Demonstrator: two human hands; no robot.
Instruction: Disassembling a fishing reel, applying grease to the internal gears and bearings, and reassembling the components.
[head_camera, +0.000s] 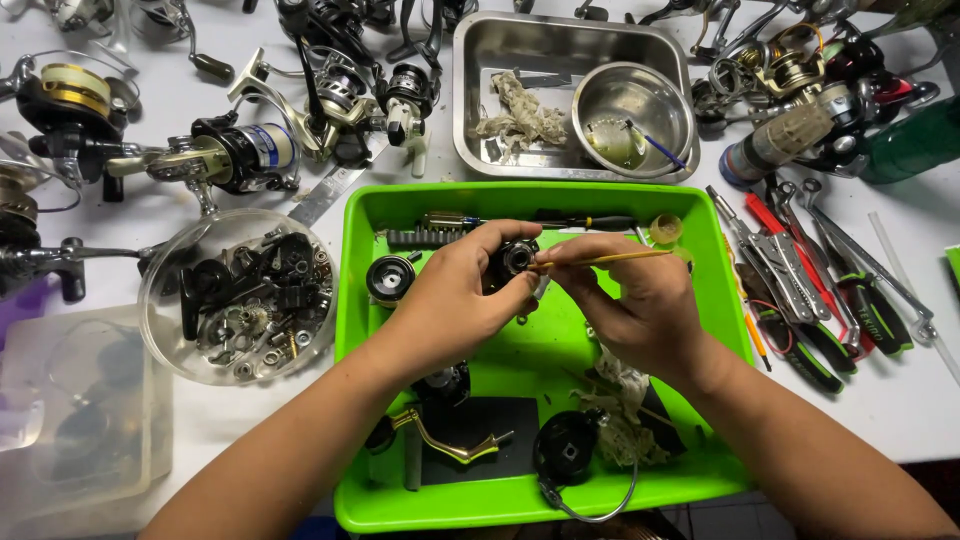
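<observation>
Reel part (510, 262) — seemingly metal — in curled left hand (455, 295), right hand (630, 300) pinching brush (600, 259).

Glossy green plastic tray (370, 350), shiny steel pan (480, 60) and bowl (600, 95), frayed cloth rag (520, 115), clear plastic dish (165, 270).

No packages, labels, signs, screens — none visible.

Small black reel part (510, 262), perhaps a rotor, beside thin yellow-handled brush (600, 258), above green tray (520, 350).
</observation>
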